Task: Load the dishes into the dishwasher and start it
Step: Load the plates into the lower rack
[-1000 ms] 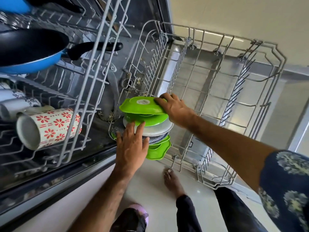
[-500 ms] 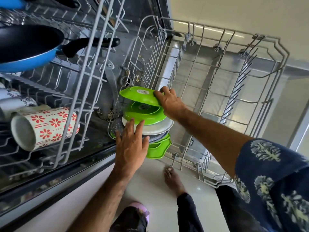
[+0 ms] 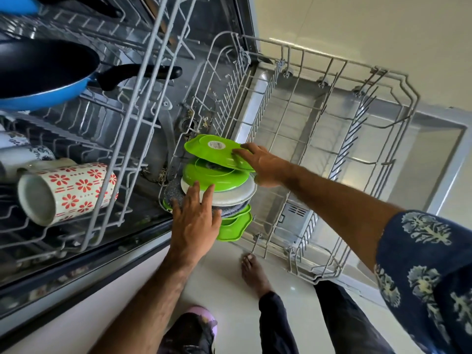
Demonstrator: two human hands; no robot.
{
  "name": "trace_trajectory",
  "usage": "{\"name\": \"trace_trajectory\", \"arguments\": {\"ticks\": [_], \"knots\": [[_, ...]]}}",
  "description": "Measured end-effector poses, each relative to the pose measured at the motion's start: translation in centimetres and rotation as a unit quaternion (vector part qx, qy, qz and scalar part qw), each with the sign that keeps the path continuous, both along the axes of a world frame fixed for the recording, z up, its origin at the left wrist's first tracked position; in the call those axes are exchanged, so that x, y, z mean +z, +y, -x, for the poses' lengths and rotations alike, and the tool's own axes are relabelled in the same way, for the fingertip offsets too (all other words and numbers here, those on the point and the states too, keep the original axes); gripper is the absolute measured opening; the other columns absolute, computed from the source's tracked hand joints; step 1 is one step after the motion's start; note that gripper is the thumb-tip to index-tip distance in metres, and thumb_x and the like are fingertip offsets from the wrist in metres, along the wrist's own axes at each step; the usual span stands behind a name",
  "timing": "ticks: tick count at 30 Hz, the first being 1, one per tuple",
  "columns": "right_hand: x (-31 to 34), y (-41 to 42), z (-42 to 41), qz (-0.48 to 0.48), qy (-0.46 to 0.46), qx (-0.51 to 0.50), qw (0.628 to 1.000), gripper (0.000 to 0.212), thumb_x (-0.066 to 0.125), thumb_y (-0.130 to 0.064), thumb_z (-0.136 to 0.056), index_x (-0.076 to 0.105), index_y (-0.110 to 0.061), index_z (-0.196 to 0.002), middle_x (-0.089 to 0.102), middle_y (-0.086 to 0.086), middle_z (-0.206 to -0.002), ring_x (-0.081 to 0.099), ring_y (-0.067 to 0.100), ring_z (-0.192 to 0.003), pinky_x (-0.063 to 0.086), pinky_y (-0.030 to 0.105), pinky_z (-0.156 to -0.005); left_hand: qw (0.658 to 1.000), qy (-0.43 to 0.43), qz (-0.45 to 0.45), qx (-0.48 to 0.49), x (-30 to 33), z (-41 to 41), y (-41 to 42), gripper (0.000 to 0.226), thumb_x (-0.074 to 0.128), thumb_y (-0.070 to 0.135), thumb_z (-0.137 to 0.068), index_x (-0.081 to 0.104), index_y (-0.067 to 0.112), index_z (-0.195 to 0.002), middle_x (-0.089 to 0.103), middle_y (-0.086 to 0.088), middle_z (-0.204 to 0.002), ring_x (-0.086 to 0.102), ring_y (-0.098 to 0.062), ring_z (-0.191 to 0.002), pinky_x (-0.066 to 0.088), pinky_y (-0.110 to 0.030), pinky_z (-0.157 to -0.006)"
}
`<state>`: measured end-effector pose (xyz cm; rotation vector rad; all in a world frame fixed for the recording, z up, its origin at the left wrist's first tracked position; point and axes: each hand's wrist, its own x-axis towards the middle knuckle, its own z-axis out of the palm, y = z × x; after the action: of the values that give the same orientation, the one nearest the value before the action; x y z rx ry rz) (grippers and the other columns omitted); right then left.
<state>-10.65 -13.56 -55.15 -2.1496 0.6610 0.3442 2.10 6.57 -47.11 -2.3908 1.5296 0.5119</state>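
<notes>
Right hand [image 3: 265, 166] gripping green plate [image 3: 214, 152]

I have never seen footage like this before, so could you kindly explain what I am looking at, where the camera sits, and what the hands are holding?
There is no machine here: a person wears a wide-angle camera on the head, looking down at their own two bare hands. They stand at an open dishwasher with its grey wire lower rack pulled out. The right hand grips the top bright green plastic plate, tilted up off a stack of green, white and speckled grey plates in the rack's corner. The left hand rests flat against that stack. In the upper rack lie a blue frying pan with a black handle and a white mug with red flowers.
</notes>
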Motion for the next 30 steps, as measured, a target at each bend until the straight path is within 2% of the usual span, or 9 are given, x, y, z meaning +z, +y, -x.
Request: {"name": "trace_trajectory", "arguments": {"ticks": [4,8,10,13,19,22,24,26,30], "knots": [[2.7,0.5,3.6,0.036,-0.002,-0.032,0.999,0.081,0.064,-0.009,-0.082,0.028,-0.01,-0.154,0.031,0.018,-0.154,0.037,0.038,-0.136,0.037,0.043,-0.112,0.999,0.006,-0.038,-0.02,1.0,1.1,0.4,0.066,0.067,0.031,-0.089,0.045,0.01,-0.147,0.04,-0.027,-0.152,0.043,-0.041,-0.139,0.035,-0.062,-0.11],[6.8,3.0,7.1,0.105,0.017,0.016,0.994,0.082,0.066,-0.032,-0.084,0.028,-0.012,-0.154,0.032,0.019,-0.155,0.034,0.038,-0.14,0.032,0.049,-0.114,0.998,0.002,-0.046,-0.049,4.2,3.7,1.6,0.073,0.069,0.034,-0.087,0.043,0.005,-0.148,0.036,-0.03,-0.153,0.041,-0.044,-0.14,0.036,-0.06,-0.112],[10.2,4.4,8.4,0.127,0.021,0.044,0.991,0.084,0.064,-0.042,-0.087,0.025,-0.014,-0.156,0.028,0.016,-0.158,0.029,0.036,-0.144,0.027,0.055,-0.115,0.998,-0.012,-0.017,-0.059,7.0,5.3,2.2,0.07,0.057,0.044,-0.093,0.043,0.004,-0.149,0.035,-0.03,-0.154,0.038,-0.043,-0.142,0.034,-0.06,-0.114],[16.3,6.6,10.1,0.155,-0.033,0.068,0.985,0.084,0.065,-0.044,-0.087,0.026,-0.015,-0.155,0.028,0.015,-0.16,0.029,0.036,-0.145,0.026,0.06,-0.115,0.998,-0.01,0.024,-0.05,11.9,8.3,3.7,0.075,0.033,0.057,-0.099,0.035,0.005,-0.154,0.028,-0.028,-0.159,0.027,-0.04,-0.149,0.026,-0.058,-0.118],[28.0,12.0,13.5,0.182,-0.058,0.122,0.974,0.086,0.048,-0.056,-0.089,0.017,-0.015,-0.158,0.021,0.013,-0.163,0.023,0.034,-0.149,0.016,0.064,-0.118,1.0,0.011,0.025,0.014,21.9,13.9,9.6,0.082,0.017,0.065,-0.101,0.02,0.007,-0.158,0.019,-0.026,-0.162,0.023,-0.039,-0.15,0.025,-0.054,-0.12],[32.6,15.4,14.5,0.189,-0.049,0.162,0.967,0.091,0.048,-0.061,-0.087,0.011,-0.019,-0.158,0.015,0.01,-0.165,0.017,0.032,-0.151,0.009,0.065,-0.118,0.996,0.044,0.027,0.069,26.0,15.8,14.3,0.082,0.024,0.064,-0.1,0.021,0.008,-0.158,0.02,-0.024,-0.163,0.021,-0.038,-0.151,0.024,-0.054,-0.12],[35.7,18.1,14.1,0.19,-0.049,0.187,0.962,0.091,0.036,-0.067,-0.086,0.007,-0.021,-0.158,0.013,0.01,-0.165,0.014,0.033,-0.151,0.007,0.065,-0.118,0.993,0.047,0.031,0.106,28.6,16.5,18.1,0.081,0.025,0.063,-0.099,0.025,0.007,-0.157,0.022,-0.024,-0.162,0.022,-0.038,-0.15,0.023,-0.055,-0.121],[38.9,21.5,13.2,0.195,-0.059,0.223,0.953,0.091,0.026,-0.069,-0.084,0.011,-0.02,-0.158,0.015,0.009,-0.165,0.015,0.032,-0.151,0.008,0.064,-0.118,0.988,0.028,0.048,0.144,31.0,16.9,22.6,0.08,0.024,0.062,-0.099,0.028,0.006,-0.156,0.022,-0.024,-0.162,0.022,-0.038,-0.151,0.02,-0.055,-0.122],[45.1,30.0,9.5,0.216,-0.097,0.308,0.921,0.094,0.026,-0.068,-0.079,0.02,-0.017,-0.158,0.017,0.009,-0.164,0.016,0.03,-0.151,0.016,0.062,-0.118,0.965,-0.031,0.086,0.246,36.2,17.0,32.9,0.079,0.025,0.059,-0.099,0.024,0.006,-0.157,0.017,-0.022,-0.164,0.016,-0.038,-0.153,0.017,-0.057,-0.122]]}}
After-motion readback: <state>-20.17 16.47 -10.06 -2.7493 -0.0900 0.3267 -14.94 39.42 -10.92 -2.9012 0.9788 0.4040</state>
